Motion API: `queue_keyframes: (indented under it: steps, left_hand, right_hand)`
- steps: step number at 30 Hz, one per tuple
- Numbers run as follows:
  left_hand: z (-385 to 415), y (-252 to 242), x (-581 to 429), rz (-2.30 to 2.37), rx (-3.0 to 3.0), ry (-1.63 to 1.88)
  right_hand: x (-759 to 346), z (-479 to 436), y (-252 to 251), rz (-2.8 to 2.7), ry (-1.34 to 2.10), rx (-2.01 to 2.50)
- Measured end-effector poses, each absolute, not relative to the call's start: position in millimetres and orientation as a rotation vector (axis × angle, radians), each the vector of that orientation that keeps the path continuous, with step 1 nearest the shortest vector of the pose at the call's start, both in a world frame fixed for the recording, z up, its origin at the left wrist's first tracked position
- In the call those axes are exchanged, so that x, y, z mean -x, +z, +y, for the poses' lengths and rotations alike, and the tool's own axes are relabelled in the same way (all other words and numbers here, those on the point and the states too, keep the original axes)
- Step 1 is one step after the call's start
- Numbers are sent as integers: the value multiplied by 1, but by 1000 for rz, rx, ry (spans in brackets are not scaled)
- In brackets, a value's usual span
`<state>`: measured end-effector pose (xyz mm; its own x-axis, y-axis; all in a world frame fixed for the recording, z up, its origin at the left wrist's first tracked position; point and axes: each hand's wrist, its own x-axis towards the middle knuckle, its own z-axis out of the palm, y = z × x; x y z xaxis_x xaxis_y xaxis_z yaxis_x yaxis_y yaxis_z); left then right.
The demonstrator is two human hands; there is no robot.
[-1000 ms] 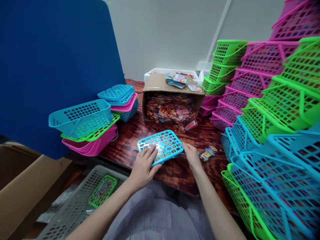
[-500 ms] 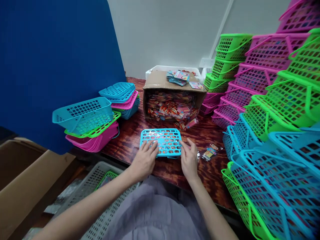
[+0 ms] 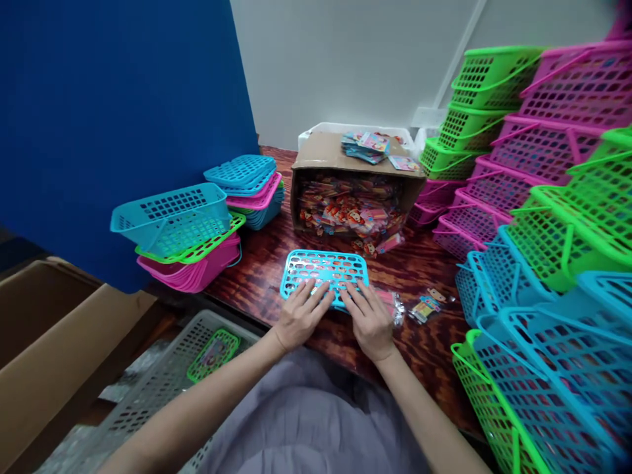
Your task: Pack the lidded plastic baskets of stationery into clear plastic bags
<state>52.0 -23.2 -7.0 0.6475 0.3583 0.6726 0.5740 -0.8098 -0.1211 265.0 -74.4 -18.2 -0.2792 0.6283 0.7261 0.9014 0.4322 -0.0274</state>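
Note:
In front of me on the table lies a blue plastic basket lid [image 3: 323,263], pierced with oval holes, with colourful contents showing through. It seems to sit on a basket whose body is mostly hidden. My left hand [image 3: 302,315] rests flat on its near left edge, fingers stretched out. My right hand [image 3: 369,319] lies on the near right corner, fingers also stretched and slightly apart. Beside the right hand is a pink item in a clear packet [image 3: 392,304]. A little farther right lies a small packet with a cartoon figure [image 3: 427,305].
Behind stands an open cardboard box [image 3: 316,155] full of packets, with cards [image 3: 368,146] on top. Stacked empty baskets [image 3: 172,220] and lids [image 3: 241,172] are at left. Filled baskets [image 3: 538,342] tower at right. A grey crate [image 3: 162,375] sits below the table's left edge.
My right hand has moved left from the lid's right side onto its near edge. The left hand has shifted onto the near edge too. The view has turned slightly left.

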Motion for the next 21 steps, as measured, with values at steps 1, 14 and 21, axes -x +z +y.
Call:
queue_keyframes:
  steps: [1, 14, 21]
  left_hand:
    - [-22, -10, -54, -759, 2520, -981]
    - [19, 44, -36, -1742, 2724, -1570]
    - [111, 32, -46, -2242, 2590, -1684]
  right_hand:
    - [-263, -74, -22, -1990, -529, 1294]
    - [-274, -61, 18, -1393, 254, 1432]
    - [-281, 33, 23, -842, 957, 1495]
